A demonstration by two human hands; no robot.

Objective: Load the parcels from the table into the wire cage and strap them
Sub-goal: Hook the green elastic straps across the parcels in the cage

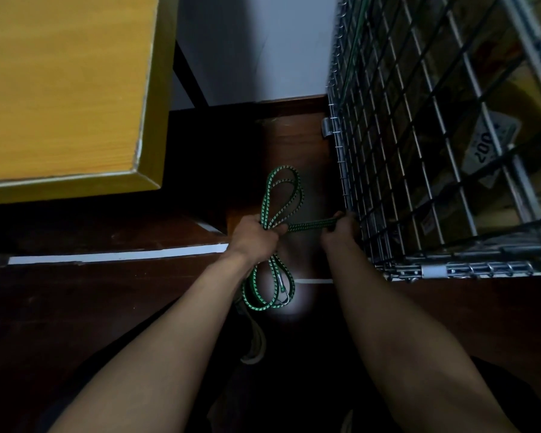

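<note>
Evidently strapping: left hand (256, 235) gripped coiled bungee cord (281, 189), right hand (341, 234) pinched its strand beside the three-o'clock wire cage (419, 151); hooking seemed next.

The strap (282, 195) is green, flecked with pale and dark marks. The table (63, 89) is yellow-orange woodgrain, the wire cage (419, 151) silvery grey, and the floor (75, 292) dark brown with a white stripe (116, 255).

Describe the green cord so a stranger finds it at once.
Start at the wire cage on the right; look left of its near corner. The left hand and right hand hold a looped cord. Unlike the grey wire, it is green, flecked pale.
</note>
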